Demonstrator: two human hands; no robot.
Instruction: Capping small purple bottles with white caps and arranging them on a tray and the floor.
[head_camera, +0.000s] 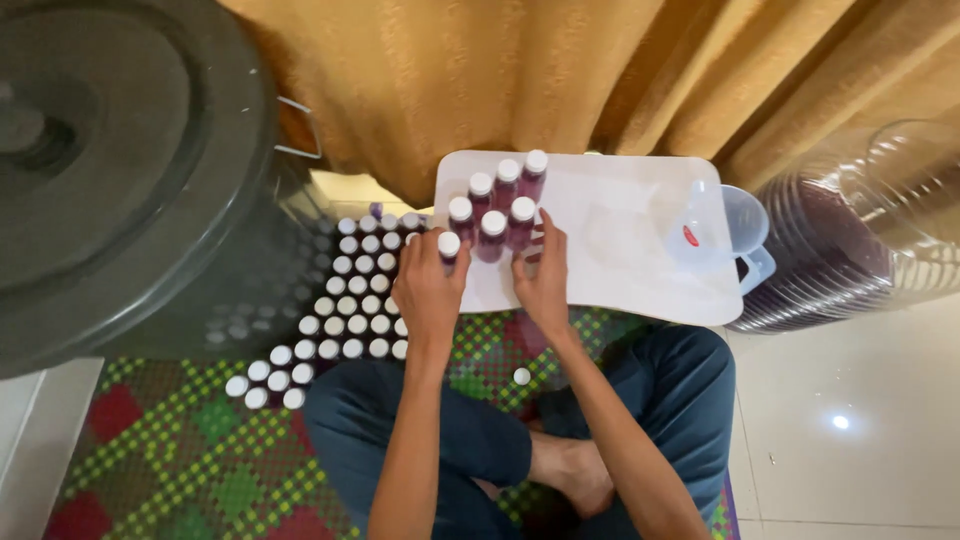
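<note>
Person sits cross-legged on a patterned mat (180, 440), white tray (620, 270) just ahead, resting low at knee level. Seven small capped bottles (495, 215) of dark purple liquid stand clustered on the tray's left part, all upright, white caps on.

Left hand (428, 290): grip wrapped around the nearest-left bottle (449, 246) at the tray's left edge, fingers closed on its body, cap showing above. Right hand (543, 278): fingers together against the near-right side of the cluster, touching the bottle under the cap at (522, 210); whether it actually clamps one, cannot tell.

Left of the tray, a block of like bottles (350, 300) stands in rows on the mat, beside a grey bin (130, 180). One loose cap (521, 376) lies on the mat near the knees. Clear jug (730, 230) on the tray's right end; large clear jar (850, 230) with purple liquid lies far right.

Judgement on handling: hold each bottle by the body, not the cap; keep it vertical when lifting; clear neighbours before moving sideways, since the cluster stands touching and one knock could topple several. Set down flush against the existing rows.
</note>
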